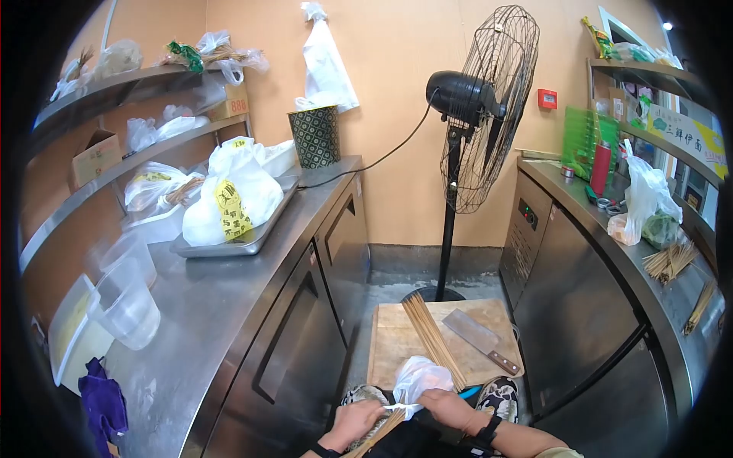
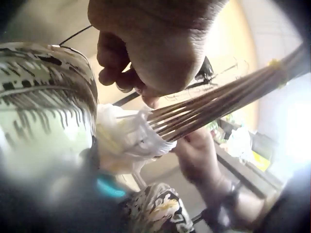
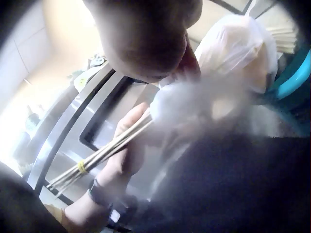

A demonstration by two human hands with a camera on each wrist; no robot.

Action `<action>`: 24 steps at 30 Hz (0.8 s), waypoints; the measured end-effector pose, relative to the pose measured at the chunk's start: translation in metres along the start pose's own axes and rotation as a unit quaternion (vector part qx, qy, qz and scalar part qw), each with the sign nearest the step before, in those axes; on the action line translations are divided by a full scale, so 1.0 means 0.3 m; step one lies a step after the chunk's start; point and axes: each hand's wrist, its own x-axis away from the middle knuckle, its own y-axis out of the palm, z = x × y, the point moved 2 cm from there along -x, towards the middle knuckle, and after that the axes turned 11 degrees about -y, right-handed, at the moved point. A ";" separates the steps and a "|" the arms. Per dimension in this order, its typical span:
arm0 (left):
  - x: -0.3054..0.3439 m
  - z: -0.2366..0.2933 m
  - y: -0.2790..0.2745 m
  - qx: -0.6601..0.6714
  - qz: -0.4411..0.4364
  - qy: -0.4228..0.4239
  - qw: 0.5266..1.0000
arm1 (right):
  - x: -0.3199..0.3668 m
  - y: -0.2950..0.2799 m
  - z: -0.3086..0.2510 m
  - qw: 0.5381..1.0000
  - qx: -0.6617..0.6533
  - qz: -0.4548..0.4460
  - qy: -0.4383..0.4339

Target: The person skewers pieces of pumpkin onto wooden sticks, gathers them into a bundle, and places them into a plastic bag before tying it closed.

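Note:
A white plastic bag (image 1: 418,377) is wrapped round one end of a bundle of thin wooden skewers (image 2: 218,104), low in front of the person's lap. The sticks' bare ends jut out of the bag's gathered mouth, with a yellow band (image 2: 278,70) round them. My left hand (image 1: 357,423) pinches the twisted plastic on one side of the sticks. On the other side my right hand (image 1: 452,409) grips the bag's plastic, fingers curled. A strip of plastic stretches between both hands over the skewers. Inside the bag, the skewers' covered ends are hidden.
Just ahead, a wooden board (image 1: 389,343) bears loose skewers (image 1: 434,336) and a cleaver (image 1: 481,341). Behind it stands a floor fan (image 1: 450,153). Steel counters flank both sides; the left holds a tray (image 1: 263,233) with white bags, plus clear tubs (image 1: 130,305).

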 end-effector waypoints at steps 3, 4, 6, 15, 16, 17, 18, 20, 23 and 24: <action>0.018 -0.073 0.039 0.129 -0.054 -0.011 0.990 | 0.052 0.038 0.027 1.000 -0.012 0.005 0.001; 0.020 -0.081 0.052 0.162 -0.071 -0.007 0.984 | 0.067 0.064 0.026 1.000 -0.016 0.004 0.003; 0.013 -0.055 0.076 0.330 -0.106 -0.020 0.938 | 0.079 0.102 0.028 0.998 -0.045 -0.009 0.044; -0.021 0.016 0.154 0.426 -0.218 -0.209 0.853 | 0.101 0.152 -0.001 0.983 -0.148 0.027 0.105; -0.018 0.027 0.158 0.415 -0.211 -0.207 0.860 | 0.086 0.127 -0.015 0.976 -0.174 0.036 0.126; -0.012 -0.022 0.232 0.453 -0.215 -0.161 0.850 | 0.071 0.110 -0.029 0.967 -0.201 0.044 0.148; -0.002 -0.051 0.271 0.435 -0.214 -0.136 0.864 | 0.051 0.104 -0.040 0.969 -0.199 0.047 0.137; 0.008 -0.081 0.304 0.396 -0.207 -0.085 0.891 | -0.001 0.095 -0.061 0.973 -0.193 0.054 0.111; 0.019 -0.068 0.277 0.294 -0.098 -0.076 0.948 | -0.090 0.074 -0.112 0.984 -0.168 0.040 0.053; 0.018 -0.056 0.263 0.283 -0.064 -0.064 0.955 | -0.110 0.078 -0.115 0.985 -0.162 0.034 0.041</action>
